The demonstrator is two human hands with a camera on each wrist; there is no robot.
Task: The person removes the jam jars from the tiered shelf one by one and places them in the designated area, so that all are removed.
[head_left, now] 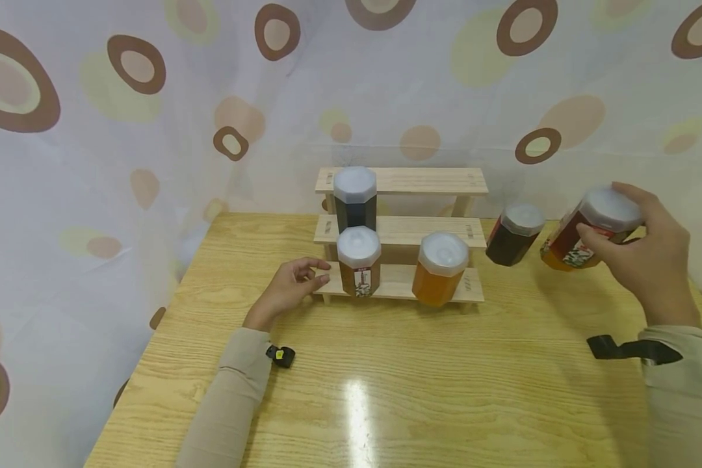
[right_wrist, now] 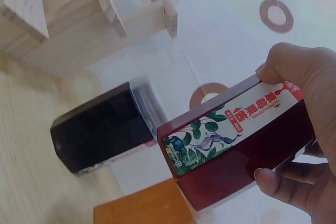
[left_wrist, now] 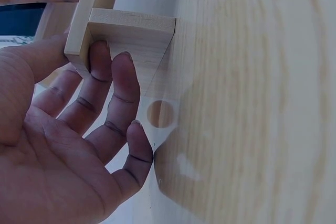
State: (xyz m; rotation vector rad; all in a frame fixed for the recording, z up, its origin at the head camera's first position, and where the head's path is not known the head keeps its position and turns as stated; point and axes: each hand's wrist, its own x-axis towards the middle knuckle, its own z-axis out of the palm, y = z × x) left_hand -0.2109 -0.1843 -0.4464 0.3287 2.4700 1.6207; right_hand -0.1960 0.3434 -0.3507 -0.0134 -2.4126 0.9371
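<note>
My right hand (head_left: 655, 253) grips a dark red jar (right_wrist: 231, 145) with a white lid and a leaf-patterned label, tilted above the table right of the shelf. Thumb and fingers clasp it near its lid end. On the left, my left hand (head_left: 289, 286) holds the end of the bottom tier of a three-tier wooden shelf (head_left: 398, 279), its fingers curled under the board in the left wrist view. A brown labelled jar (head_left: 359, 270) and an orange jar (head_left: 435, 279) stand on that bottom tier. Behind them, a dark jar (head_left: 355, 211) stands on the middle tier.
Another dark jar (head_left: 509, 244) stands on the wooden table (head_left: 433, 377) to the right of the shelf. Beyond the held jar, an orange jar (right_wrist: 147, 203) shows partly hidden. A patterned curtain (head_left: 398, 84) hangs directly behind the table.
</note>
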